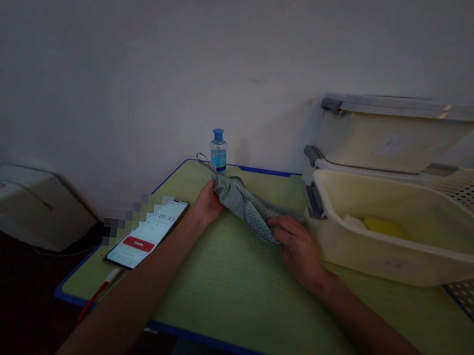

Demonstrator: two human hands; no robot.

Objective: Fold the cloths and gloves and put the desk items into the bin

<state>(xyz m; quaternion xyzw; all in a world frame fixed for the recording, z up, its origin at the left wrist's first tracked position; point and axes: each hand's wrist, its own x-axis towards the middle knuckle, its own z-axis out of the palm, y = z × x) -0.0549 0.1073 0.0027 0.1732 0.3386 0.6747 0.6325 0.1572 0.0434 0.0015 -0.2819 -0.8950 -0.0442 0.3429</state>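
Note:
A grey-green textured cloth [245,204] with a dark checked edge and a hanging loop is stretched between my two hands, just above the table. My left hand [209,203] is closed on its left corner, near the loop. At the right end, my right hand [295,246] grips the cloth with bent fingers; the thumb is partly hidden. Right behind the loop stands an upright clear bottle [218,153] with a blue cap and blue label, its base hidden by the cloth.
A green table [217,288] with blue edging lies beneath. On its left rests a lit phone [146,236] with a red cable [93,298]. At right, a cream bin [364,258] holds a yellow item [386,227]; a lidded box [376,138] stands behind. A white box [43,208] sits far left.

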